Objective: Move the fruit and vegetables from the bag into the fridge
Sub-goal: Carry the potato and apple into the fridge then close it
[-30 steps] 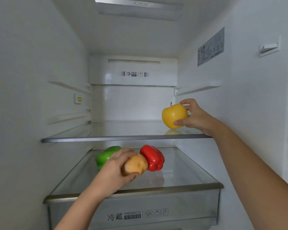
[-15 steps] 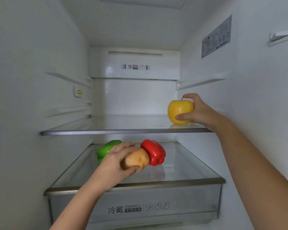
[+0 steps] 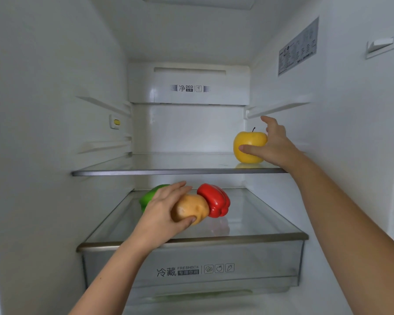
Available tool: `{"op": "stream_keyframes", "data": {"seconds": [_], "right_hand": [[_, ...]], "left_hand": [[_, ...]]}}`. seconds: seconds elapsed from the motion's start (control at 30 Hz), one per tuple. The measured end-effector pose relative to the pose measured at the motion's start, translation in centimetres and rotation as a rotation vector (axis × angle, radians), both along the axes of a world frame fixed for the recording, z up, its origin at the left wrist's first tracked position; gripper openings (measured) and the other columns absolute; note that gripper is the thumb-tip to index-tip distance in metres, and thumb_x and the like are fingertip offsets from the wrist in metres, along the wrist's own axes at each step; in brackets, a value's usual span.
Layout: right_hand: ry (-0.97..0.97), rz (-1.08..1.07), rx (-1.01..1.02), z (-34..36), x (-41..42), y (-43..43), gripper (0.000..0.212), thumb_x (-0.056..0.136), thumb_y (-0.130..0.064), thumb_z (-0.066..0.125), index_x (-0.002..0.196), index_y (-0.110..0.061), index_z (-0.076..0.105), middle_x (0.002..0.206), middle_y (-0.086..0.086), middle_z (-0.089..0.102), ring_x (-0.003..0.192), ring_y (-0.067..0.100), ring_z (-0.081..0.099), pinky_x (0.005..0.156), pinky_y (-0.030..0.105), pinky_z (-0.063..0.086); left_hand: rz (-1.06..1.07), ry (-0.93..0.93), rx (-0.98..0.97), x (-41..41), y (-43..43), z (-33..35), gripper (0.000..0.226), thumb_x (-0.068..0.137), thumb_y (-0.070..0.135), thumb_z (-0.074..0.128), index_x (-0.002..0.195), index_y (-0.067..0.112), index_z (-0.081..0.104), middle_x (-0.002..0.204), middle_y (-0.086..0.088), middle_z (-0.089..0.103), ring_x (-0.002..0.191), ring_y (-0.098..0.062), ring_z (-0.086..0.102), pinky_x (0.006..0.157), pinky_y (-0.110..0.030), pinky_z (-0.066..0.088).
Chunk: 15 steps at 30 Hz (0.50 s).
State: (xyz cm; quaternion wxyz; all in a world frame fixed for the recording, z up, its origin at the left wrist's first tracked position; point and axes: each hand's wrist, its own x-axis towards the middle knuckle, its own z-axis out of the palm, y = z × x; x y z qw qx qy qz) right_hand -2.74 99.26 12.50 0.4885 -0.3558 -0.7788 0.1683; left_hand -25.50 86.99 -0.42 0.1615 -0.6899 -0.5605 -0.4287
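A yellow apple [image 3: 248, 143] stands upright on the upper glass shelf [image 3: 168, 171] at the right. My right hand [image 3: 274, 144] rests on it, thumb on its front, the other fingers lifting apart behind it. My left hand [image 3: 162, 212] grips a tan potato [image 3: 190, 209] just above the lower glass shelf [image 3: 259, 226]. A red bell pepper [image 3: 215, 200] lies on that shelf, touching the potato's right end. A green bell pepper [image 3: 149, 196] sits behind my left hand, mostly hidden. The bag is out of view.
The fridge's white walls close in left and right. A clear crisper drawer [image 3: 191, 267] with a label sits below the lower shelf. A shelf rail [image 3: 278, 108] juts from the right wall just above my right hand.
My right hand set the yellow apple down upright on the upper shelf, and its fingers are loosening. My left hand has stayed put with the potato.
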Motion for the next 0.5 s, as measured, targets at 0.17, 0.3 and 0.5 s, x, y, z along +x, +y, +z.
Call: {"op": "stream_keyframes", "data": {"seconds": [0.17, 0.3, 0.5], "right_hand": [[0.073, -0.117, 0.176, -0.3, -0.9, -3.0, 0.08, 0.077, -0.036, 0.069, 0.14, -0.021, 0.022, 0.136, 0.01, 0.026, 0.126, 0.027, 0.03, 0.097, 0.031, 0.028], [0.141, -0.168, 0.322, -2.1, -1.7, -6.6, 0.069, 0.081, -0.031, 0.064, 0.138, -0.018, 0.028, 0.136, 0.009, 0.03, 0.122, 0.026, 0.033, 0.092, 0.028, 0.029], [0.098, -0.23, 0.446, -7.6, -2.4, -12.3, 0.058, 0.083, -0.025, 0.06, 0.134, -0.013, 0.036, 0.129, 0.011, 0.042, 0.115, 0.025, 0.041, 0.092, 0.037, 0.037]], "left_hand": [[0.047, -0.025, 0.055, 0.3, -1.1, -0.5, 0.072, 0.061, 0.054, 0.057, 0.125, 0.021, 0.054, 0.13, 0.012, 0.042, 0.12, -0.015, 0.04, 0.1, -0.032, 0.031], [0.107, -0.058, 0.09, 0.9, -2.6, -1.5, 0.067, 0.065, 0.052, 0.056, 0.124, 0.02, 0.055, 0.134, 0.006, 0.047, 0.121, -0.016, 0.04, 0.099, -0.035, 0.035], [0.243, 0.051, 0.152, 2.2, -6.0, -3.5, 0.057, 0.073, 0.044, 0.048, 0.12, 0.012, 0.057, 0.128, -0.009, 0.055, 0.117, -0.027, 0.045, 0.097, -0.039, 0.037]]}}
